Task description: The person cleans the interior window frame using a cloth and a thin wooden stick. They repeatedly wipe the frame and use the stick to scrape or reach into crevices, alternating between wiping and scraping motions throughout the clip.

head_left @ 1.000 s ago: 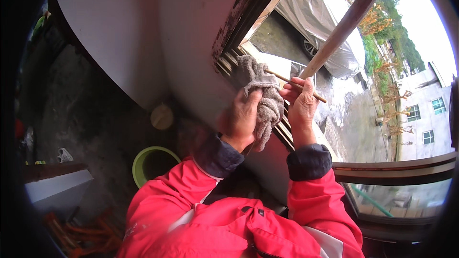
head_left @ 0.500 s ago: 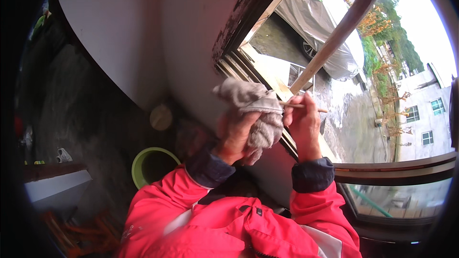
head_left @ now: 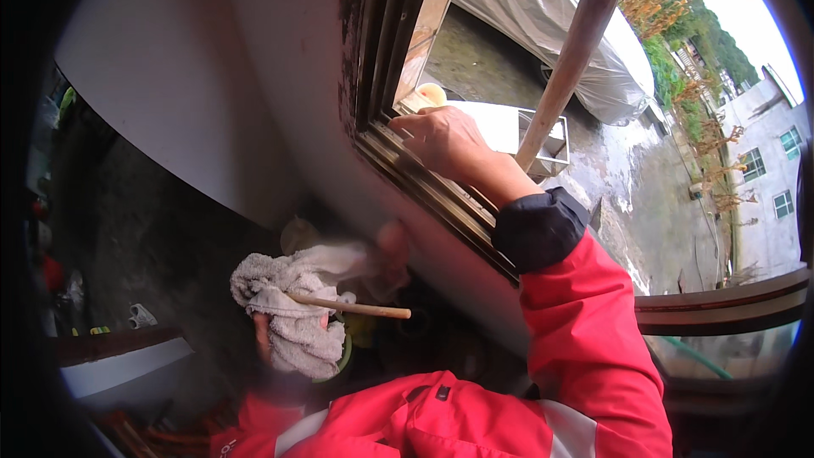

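Observation:
Low on the left, my left hand [head_left: 263, 335] is closed round a bunched, pale grey-pink towel [head_left: 309, 343]. A thin wooden stick [head_left: 373, 307] lies across the towel in the same hold, its bare end pointing right. My right hand [head_left: 445, 142] reaches to the far corner of the window's sliding track [head_left: 424, 182]. Its fingers are bent together and press down at the track's corner; whatever lies under the fingertips is hidden. A round, pale yellow thing [head_left: 433, 93] sits just past that hand on the ledge.
A thick wooden pole [head_left: 577, 51] slants across the open window. Beneath the towel shows part of a green bucket's rim [head_left: 345, 354]. A white wall [head_left: 246, 76] curves along the left. Outside stand a white-topped metal frame [head_left: 496, 123] and a sheet-covered car [head_left: 543, 21].
My left hand has dropped down and left, away from the window, taking the towel and stick. My right hand has let go of the stick and moved up-left to the track's corner.

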The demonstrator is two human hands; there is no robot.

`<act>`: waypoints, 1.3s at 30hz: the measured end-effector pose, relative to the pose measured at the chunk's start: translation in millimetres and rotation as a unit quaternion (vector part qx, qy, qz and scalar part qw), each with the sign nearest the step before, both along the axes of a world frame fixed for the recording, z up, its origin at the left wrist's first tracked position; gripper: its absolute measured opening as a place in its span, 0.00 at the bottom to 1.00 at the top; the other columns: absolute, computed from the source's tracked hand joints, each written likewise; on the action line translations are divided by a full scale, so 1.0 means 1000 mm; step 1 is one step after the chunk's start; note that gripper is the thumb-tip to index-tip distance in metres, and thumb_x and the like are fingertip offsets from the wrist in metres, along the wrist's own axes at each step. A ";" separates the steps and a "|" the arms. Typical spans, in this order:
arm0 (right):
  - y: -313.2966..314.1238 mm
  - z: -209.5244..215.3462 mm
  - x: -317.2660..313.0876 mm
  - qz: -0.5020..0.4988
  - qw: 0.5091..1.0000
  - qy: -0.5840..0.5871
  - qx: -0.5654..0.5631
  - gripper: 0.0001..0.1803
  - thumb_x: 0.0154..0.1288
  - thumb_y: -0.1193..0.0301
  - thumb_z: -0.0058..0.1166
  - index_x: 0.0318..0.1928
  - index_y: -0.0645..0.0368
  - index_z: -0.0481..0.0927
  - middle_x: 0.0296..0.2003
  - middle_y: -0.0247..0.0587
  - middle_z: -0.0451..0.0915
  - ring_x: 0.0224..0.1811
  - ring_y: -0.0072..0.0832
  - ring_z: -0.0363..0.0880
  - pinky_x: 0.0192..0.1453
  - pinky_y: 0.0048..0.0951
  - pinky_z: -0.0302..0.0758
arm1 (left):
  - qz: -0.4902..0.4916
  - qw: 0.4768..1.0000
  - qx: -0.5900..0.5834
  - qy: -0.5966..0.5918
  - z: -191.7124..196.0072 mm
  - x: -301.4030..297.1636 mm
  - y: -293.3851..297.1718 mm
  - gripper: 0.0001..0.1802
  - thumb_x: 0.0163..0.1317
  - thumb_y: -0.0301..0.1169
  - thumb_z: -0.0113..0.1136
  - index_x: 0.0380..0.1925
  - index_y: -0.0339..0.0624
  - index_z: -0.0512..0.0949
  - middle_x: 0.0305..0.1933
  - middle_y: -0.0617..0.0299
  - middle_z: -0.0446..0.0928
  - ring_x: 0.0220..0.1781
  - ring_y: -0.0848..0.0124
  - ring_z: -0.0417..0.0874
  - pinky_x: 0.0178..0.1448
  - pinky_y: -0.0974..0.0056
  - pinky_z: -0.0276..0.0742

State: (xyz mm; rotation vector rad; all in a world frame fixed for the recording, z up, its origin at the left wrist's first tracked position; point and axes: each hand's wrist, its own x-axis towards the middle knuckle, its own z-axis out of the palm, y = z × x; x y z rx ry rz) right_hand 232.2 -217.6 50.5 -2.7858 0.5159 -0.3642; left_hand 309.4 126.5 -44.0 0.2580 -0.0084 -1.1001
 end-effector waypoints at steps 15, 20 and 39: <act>-0.029 -0.008 0.037 0.084 0.989 0.097 -0.080 0.12 0.52 0.67 0.54 0.37 0.44 0.86 0.26 0.44 0.82 0.29 0.40 0.80 0.33 0.38 0.75 | -0.004 0.992 0.057 -0.110 -0.005 0.005 0.017 0.39 0.66 0.61 0.37 0.68 0.46 0.55 0.70 0.56 0.57 0.68 0.58 0.61 0.70 0.50 0.58; -0.033 -0.007 0.044 0.136 0.982 0.088 -0.096 0.05 0.52 0.70 0.55 0.29 0.51 0.83 0.23 0.42 0.80 0.27 0.42 0.79 0.30 0.38 0.74 | -0.023 0.996 0.023 -0.079 -0.014 0.010 0.025 0.39 0.66 0.60 0.38 0.67 0.46 0.56 0.70 0.54 0.56 0.67 0.57 0.62 0.68 0.49 0.59; -0.015 0.003 0.019 0.066 0.990 0.068 -0.101 0.17 0.54 0.73 0.56 0.47 0.53 0.81 0.31 0.47 0.79 0.32 0.46 0.78 0.35 0.42 0.73 | -0.044 0.994 -0.101 -0.001 -0.007 0.016 0.027 0.36 0.68 0.56 0.38 0.67 0.42 0.56 0.70 0.52 0.58 0.70 0.55 0.59 0.70 0.49 0.59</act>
